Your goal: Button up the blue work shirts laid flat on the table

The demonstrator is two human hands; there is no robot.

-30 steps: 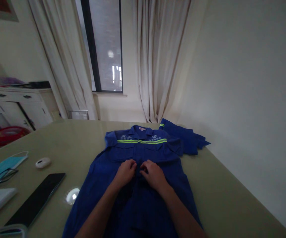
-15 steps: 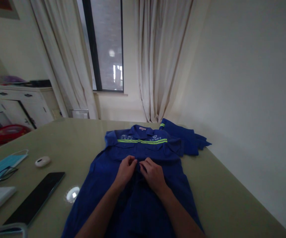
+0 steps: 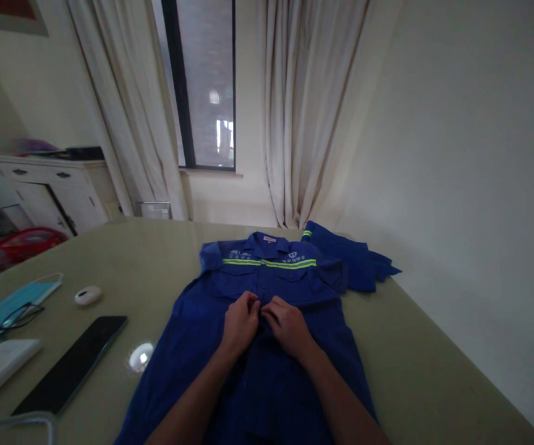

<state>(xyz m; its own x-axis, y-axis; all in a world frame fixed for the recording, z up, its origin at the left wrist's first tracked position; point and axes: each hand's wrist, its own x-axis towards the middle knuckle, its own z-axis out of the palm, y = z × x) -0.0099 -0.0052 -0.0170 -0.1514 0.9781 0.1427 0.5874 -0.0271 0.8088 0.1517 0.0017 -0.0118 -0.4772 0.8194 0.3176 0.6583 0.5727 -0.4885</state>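
A blue work shirt [image 3: 295,284] with a yellow-green reflective stripe across the chest lies spread on the table, collar at the far end. Over the front opening, below the chest pockets, my left hand [image 3: 241,318] pinches the shirt's fabric, fingertips pressed together. Close beside it on the right, my right hand [image 3: 288,324] is closed on the other edge of the same opening. Any button between the fingertips is too small and hidden to make out. A second folded blue garment [image 3: 345,256] lies behind the shirt's right shoulder.
To the left on the table [image 3: 156,266] are a black phone [image 3: 75,364], a white box-like object [image 3: 0,371], glasses [image 3: 21,315], a blue face mask [image 3: 14,309] and a small white rounded object [image 3: 88,295]. A wall [image 3: 471,216] borders the table's right edge.
My head view has shifted slightly left, so the scene sits a little farther right. My hands have drawn closer together at the shirt's front opening, fingertips nearly touching.
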